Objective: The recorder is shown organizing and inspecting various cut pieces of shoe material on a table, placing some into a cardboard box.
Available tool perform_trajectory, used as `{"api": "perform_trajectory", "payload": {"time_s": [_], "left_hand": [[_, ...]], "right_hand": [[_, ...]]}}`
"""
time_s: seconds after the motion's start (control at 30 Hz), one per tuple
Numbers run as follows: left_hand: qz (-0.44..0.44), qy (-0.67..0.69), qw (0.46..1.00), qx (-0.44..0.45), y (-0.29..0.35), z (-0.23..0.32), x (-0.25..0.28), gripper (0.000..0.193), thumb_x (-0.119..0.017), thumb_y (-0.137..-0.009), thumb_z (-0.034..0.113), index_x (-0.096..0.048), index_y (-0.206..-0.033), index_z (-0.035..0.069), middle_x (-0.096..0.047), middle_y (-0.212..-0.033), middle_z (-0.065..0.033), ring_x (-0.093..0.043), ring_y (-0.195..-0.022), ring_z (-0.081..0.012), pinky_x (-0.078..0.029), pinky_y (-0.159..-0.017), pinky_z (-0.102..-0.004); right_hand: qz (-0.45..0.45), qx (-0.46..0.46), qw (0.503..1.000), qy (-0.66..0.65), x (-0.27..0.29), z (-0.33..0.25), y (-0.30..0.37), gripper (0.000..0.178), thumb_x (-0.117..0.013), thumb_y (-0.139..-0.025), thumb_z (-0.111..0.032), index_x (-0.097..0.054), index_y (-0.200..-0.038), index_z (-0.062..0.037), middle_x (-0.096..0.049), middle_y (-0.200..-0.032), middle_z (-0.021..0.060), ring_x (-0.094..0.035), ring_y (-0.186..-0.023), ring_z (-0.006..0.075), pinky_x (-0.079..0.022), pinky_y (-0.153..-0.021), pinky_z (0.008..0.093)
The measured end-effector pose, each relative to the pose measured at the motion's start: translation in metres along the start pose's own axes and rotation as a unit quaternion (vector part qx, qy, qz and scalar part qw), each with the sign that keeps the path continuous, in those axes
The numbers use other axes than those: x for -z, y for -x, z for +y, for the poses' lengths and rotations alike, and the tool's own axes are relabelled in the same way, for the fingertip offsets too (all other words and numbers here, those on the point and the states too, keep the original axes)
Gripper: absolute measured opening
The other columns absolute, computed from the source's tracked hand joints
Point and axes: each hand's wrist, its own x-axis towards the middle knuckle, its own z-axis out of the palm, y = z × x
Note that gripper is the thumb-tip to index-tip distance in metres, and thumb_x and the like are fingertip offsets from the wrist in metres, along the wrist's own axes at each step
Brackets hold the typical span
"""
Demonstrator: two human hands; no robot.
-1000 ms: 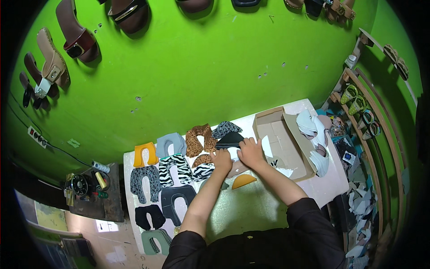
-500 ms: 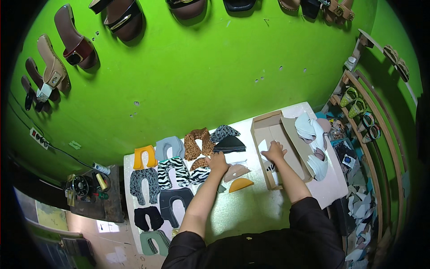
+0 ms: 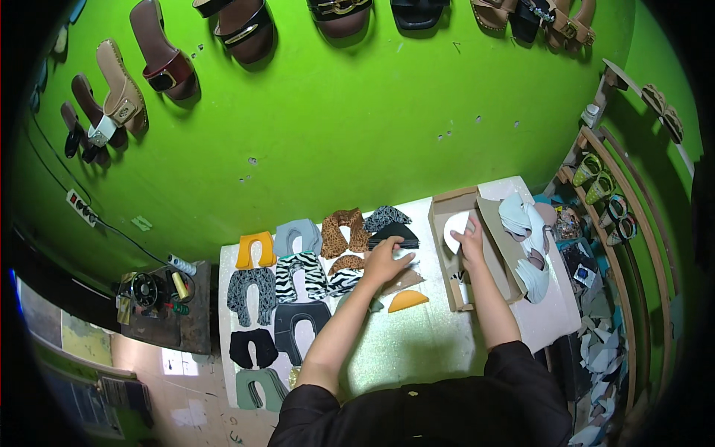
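My left hand (image 3: 385, 258) lies on the white table (image 3: 417, 350), its fingers on a black cut shoe-upper piece (image 3: 396, 235) and pale pieces beside it. My right hand (image 3: 471, 238) is inside an open cardboard box (image 3: 450, 257) and grips a white rounded piece (image 3: 454, 229) at its edge. Several cut upper pieces lie in rows left of my left hand: leopard-print (image 3: 344, 229), zebra-print (image 3: 299, 273), grey (image 3: 297, 236), orange (image 3: 255, 249) and black (image 3: 299, 322) ones. An orange wedge-shaped piece (image 3: 408, 300) lies near my left forearm.
Pale blue cut pieces (image 3: 526, 242) are piled on the box flap at the right. A small dark side table (image 3: 195, 328) with spools and tools stands at the left. Sandals (image 3: 246, 28) hang on the green wall. A rack with shoes (image 3: 607, 190) stands at the right.
My right hand has left the black piece at the table's middle and reached right into the cardboard box, taking hold of the white rounded piece. My left hand has stayed on the pieces.
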Motion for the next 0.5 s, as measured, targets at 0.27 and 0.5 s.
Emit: {"api": "perform_trajectory", "payload": {"time_s": [0.27,0.5], "left_hand": [[-0.149,0.314,0.938,-0.008,-0.003,-0.001,-0.017,0.027,-0.062,-0.087,0.022,-0.057,-0.105,0.002,-0.062,-0.089,-0.0024,-0.055,-0.078,-0.0075,-0.045,-0.068,-0.0226],[-0.003,0.214,0.977,0.007,-0.01,-0.04,0.01,0.019,-0.068,-0.08,0.021,-0.063,-0.085,0.003,-0.062,-0.07,0.0006,-0.054,-0.063,-0.007,-0.04,-0.06,-0.0263]], "right_hand": [[-0.182,-0.014,0.983,0.006,-0.054,-0.013,0.053,0.038,-0.064,-0.074,0.002,-0.049,-0.108,-0.0028,-0.061,-0.098,0.0077,-0.059,-0.092,0.016,-0.046,-0.083,0.0296],[-0.144,0.092,0.961,0.218,-0.061,-0.004,0.039,0.01,-0.063,-0.077,-0.012,-0.062,-0.083,-0.0046,-0.063,-0.079,0.0049,-0.058,-0.072,0.0142,-0.044,-0.069,0.0273]]}}
